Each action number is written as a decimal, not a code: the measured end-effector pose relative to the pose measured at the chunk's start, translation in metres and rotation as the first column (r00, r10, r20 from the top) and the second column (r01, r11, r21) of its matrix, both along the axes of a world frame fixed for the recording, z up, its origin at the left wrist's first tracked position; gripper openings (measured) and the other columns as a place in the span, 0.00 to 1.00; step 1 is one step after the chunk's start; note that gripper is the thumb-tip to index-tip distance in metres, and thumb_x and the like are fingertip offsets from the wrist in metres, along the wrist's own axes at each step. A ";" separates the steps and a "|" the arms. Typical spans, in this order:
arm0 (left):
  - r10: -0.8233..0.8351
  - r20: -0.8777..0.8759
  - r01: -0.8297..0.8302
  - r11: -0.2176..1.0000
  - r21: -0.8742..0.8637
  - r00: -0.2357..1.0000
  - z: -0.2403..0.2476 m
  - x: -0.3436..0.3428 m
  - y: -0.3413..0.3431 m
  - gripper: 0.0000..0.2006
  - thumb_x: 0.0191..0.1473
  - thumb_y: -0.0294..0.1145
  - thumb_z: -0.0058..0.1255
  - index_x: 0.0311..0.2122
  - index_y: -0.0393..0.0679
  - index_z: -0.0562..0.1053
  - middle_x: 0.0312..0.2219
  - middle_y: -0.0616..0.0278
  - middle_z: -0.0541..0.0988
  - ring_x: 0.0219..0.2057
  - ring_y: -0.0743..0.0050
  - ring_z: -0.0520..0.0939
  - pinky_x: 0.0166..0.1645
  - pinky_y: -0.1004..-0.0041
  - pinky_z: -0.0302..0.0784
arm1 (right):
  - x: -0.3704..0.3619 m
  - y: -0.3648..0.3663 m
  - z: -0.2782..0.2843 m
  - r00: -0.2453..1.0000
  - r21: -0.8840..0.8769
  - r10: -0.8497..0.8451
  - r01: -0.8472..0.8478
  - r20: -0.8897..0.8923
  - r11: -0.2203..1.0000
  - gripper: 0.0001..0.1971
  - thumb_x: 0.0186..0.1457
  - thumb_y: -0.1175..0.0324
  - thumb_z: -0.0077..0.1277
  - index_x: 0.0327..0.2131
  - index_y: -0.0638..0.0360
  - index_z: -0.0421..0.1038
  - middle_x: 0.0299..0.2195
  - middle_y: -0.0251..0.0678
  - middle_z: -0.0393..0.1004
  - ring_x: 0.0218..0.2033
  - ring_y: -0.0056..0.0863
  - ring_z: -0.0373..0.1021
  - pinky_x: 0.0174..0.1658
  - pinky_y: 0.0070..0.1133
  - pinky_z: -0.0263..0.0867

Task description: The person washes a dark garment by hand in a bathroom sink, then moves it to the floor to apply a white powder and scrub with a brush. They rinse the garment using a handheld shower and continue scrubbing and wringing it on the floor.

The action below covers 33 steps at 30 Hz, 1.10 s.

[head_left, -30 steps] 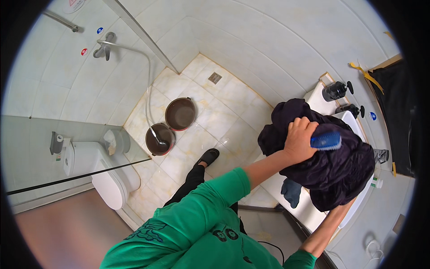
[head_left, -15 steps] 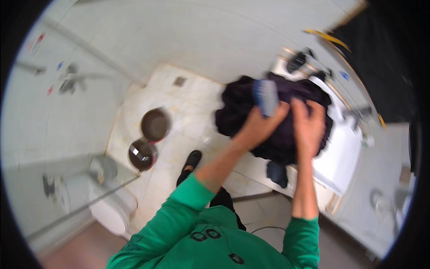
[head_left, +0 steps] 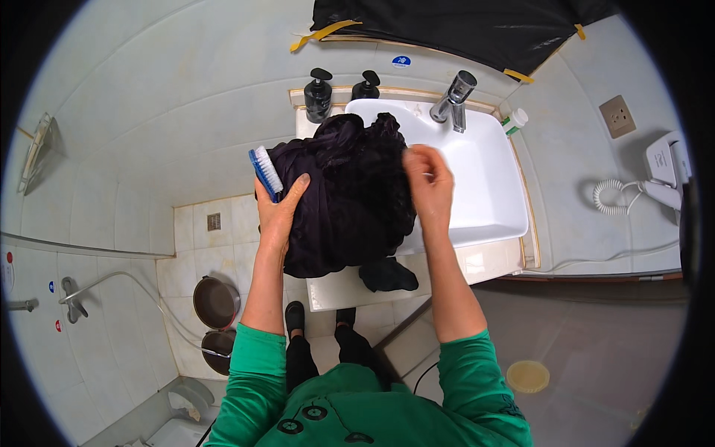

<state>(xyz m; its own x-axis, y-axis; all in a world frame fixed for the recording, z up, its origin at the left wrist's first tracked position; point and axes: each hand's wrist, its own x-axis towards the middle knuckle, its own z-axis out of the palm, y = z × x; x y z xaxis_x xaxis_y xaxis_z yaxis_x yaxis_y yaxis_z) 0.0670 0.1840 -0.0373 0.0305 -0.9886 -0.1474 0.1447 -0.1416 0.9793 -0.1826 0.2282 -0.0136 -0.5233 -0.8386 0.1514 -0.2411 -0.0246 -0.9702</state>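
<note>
A bundled dark purple-black garment (head_left: 342, 201) lies over the left part of the white sink (head_left: 488, 186) and its counter. My left hand (head_left: 277, 216) holds a blue scrub brush (head_left: 265, 173) with white bristles facing the cloth, at the garment's left edge. The thumb is spread over the fabric. My right hand (head_left: 430, 182) is at the garment's right edge, over the basin. Its fingers are curled in against the cloth and slightly blurred. A small dark cloth (head_left: 388, 275) lies on the counter's front edge, just below the garment.
Behind the garment stand two black pump bottles (head_left: 319, 97). A chrome faucet (head_left: 454, 100) rises at the sink's back, with a white-and-green bottle (head_left: 515, 121) to its right. A hair dryer (head_left: 665, 171) hangs on the right wall. Brown buckets (head_left: 216, 302) and a shower hose are at lower left.
The view has turned, bringing the sink more to the centre. The brush has gone from over the garment to its left edge. My right hand has moved to the right edge, its fingers now curled.
</note>
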 end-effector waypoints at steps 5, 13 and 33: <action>0.046 0.040 -0.049 0.995 0.090 0.998 -0.008 -0.003 -0.004 0.48 0.43 0.46 0.71 0.65 0.37 0.57 0.58 0.49 0.67 0.58 0.58 0.69 0.63 0.66 0.63 | -0.051 -0.027 -0.081 0.908 0.528 -0.255 0.044 0.333 0.848 0.34 0.57 0.42 0.54 0.56 0.63 0.67 0.41 0.36 0.74 0.41 0.29 0.71 0.39 0.22 0.68; 0.126 0.088 -0.136 0.983 0.121 0.988 -0.032 -0.006 0.002 0.40 0.46 0.51 0.68 0.57 0.33 0.67 0.51 0.49 0.75 0.51 0.61 0.75 0.58 0.69 0.67 | -0.043 -0.024 -0.106 0.242 -0.130 0.250 -0.424 0.937 0.896 0.23 0.65 0.63 0.46 0.60 0.60 0.60 0.54 0.40 0.71 0.51 0.31 0.71 0.53 0.26 0.70; 0.388 -0.813 -0.122 0.920 0.374 0.435 -0.135 0.164 0.087 0.23 0.53 0.44 0.63 0.46 0.35 0.76 0.40 0.55 0.82 0.39 0.64 0.83 0.46 0.66 0.81 | 0.222 0.008 -0.001 0.473 0.003 0.256 -0.480 0.843 0.877 0.22 0.54 0.55 0.53 0.48 0.60 0.72 0.45 0.38 0.77 0.44 0.35 0.75 0.52 0.31 0.71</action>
<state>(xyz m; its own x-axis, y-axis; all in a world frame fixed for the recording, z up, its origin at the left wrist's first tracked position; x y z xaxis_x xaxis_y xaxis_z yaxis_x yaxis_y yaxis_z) 0.2306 0.2714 -0.1726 0.0019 -0.8879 -0.4600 0.9539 -0.1365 0.2674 0.0399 0.2360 -0.0146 0.0436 -0.9311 -0.3622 0.6146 0.3108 -0.7250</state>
